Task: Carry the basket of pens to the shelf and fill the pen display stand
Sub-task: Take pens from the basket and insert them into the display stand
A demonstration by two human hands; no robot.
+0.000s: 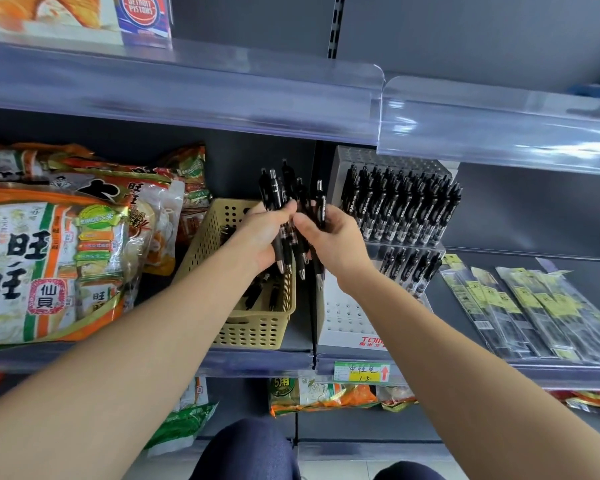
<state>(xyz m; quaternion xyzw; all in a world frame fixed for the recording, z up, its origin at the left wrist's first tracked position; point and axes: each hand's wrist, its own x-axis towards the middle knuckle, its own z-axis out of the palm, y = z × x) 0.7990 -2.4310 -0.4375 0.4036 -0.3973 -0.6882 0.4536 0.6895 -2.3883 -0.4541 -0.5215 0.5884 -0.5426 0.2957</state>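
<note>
On the shelf (pixel 257 362), in the head view, the basket (pixel 257 327) is set at the front edge, just left of the stand (pixel 343 317), with loose pens (pixel 253 292) lying inside. A bunch (pixel 291 195) is held above the basket, long axes roughly upright, tips down. The left hand (pixel 264 233) is wrapped round the bunch; the right hand (pixel 333 244) is curled on its right side. The stand lies to the right, nearer the right hand, and its front holes are judged unfilled.

Black pens (pixel 284 216), perforated tan basket (pixel 257 327), orange-striped snack bags (pixel 49 265).
</note>
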